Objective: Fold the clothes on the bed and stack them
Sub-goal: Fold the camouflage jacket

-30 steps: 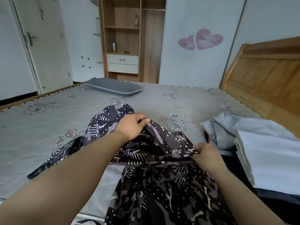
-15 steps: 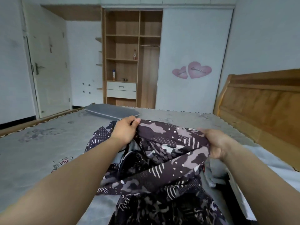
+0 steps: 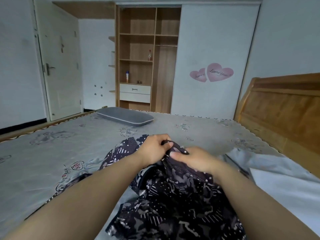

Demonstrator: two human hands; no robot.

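Up close, the dark patterned fabric garment (image 3: 173,201) lies bunched on the grey printed bed sheet (image 3: 52,153). Both hands meet at its top edge: left hand (image 3: 154,149) and right hand (image 3: 195,160) pinching it tight. Beyond, a flat grey pillow (image 3: 124,116).

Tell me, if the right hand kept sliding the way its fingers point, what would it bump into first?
Probably the left hand. The right hand points leftward at it, both pinching the same edge of the dark patterned garment, almost touching already, though depth is hard to judge.
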